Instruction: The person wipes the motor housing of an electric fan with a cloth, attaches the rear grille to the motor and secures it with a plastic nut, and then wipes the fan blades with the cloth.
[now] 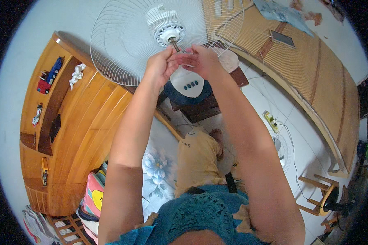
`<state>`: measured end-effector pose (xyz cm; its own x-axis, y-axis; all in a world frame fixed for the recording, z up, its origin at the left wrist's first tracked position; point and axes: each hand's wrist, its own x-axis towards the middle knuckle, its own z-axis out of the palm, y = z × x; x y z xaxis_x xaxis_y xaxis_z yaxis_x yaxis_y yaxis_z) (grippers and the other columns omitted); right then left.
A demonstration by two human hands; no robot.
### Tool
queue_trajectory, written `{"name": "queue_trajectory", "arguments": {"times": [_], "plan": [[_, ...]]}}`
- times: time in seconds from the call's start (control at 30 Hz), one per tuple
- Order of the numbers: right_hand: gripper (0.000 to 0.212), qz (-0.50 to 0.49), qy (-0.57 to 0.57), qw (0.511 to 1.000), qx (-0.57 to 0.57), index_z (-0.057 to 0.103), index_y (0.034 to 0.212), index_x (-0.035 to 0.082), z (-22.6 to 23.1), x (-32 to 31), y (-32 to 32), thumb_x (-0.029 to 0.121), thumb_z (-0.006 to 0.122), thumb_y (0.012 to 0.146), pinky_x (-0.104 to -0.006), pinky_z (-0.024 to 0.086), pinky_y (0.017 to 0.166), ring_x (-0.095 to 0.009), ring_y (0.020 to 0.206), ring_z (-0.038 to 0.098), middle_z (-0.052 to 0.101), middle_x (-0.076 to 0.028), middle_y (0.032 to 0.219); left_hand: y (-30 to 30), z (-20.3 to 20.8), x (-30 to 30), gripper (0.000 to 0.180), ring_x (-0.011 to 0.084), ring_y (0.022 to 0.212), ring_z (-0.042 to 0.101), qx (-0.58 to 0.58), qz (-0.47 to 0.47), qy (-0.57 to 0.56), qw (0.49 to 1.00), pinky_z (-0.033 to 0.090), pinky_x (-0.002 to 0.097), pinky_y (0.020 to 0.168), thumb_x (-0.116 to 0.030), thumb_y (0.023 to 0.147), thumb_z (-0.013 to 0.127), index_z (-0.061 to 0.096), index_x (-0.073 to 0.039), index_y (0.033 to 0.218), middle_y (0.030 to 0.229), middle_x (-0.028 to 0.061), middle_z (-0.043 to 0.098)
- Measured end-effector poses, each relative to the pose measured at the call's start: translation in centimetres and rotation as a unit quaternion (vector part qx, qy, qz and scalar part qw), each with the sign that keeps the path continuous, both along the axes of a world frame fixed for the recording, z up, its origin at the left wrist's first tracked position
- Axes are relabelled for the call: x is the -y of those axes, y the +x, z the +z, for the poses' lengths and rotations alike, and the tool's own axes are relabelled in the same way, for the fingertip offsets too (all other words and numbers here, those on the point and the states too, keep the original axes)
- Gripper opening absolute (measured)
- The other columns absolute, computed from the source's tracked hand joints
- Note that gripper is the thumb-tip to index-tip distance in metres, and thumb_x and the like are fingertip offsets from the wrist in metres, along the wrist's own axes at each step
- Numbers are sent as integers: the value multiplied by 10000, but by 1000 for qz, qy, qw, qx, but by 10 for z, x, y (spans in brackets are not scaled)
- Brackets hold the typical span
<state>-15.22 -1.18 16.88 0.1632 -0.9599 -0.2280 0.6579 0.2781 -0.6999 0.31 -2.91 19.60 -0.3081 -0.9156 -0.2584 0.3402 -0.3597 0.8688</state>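
Note:
A white fan stands before me with its round wire rear grille (pixel 110 57) in place and no blades on it. From the vented motor face (pixel 170 33) a bare metal shaft (pixel 174 44) points toward me. Just below the shaft tip my left hand (pixel 162 65) and my right hand (pixel 202 62) meet, their fingers bent inward and overlapping. Whatever small thing they pinch is hidden among the fingers. Under them is the fan's white control panel (pixel 186 84) with several dark buttons.
A dark wooden stand (pixel 198 109) is beneath the fan. To the left is a wooden headboard with shelves (pixel 90 118). A mat-covered bed (pixel 310 69) lies at right, with a tablet (pixel 282 38) on it. A power strip (pixel 270 121) and a wooden stool (pixel 323 196) are on the floor.

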Motion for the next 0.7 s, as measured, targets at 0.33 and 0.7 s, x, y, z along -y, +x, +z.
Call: {"name": "queue_trajectory", "arguments": {"times": [0.33,0.7], "plan": [[240,-14,138,987,-76,509,1001,8,-118,-108,-74,210,478,875,-346,487,729,-244,814,596,617,-155,958,-14,16,23,387,255,661,654,-9,1,6,1000,574,268,543,-360,896,492,506,27,892,776,160,621],[188,-131,243,960,-56,512,991,34,-225,-213,-157,179,472,879,-296,496,679,-192,774,590,616,-116,934,-18,-14,2,487,257,946,610,-23,4,-12,1000,543,280,770,-379,925,415,503,79,1065,1027,205,594]]}}
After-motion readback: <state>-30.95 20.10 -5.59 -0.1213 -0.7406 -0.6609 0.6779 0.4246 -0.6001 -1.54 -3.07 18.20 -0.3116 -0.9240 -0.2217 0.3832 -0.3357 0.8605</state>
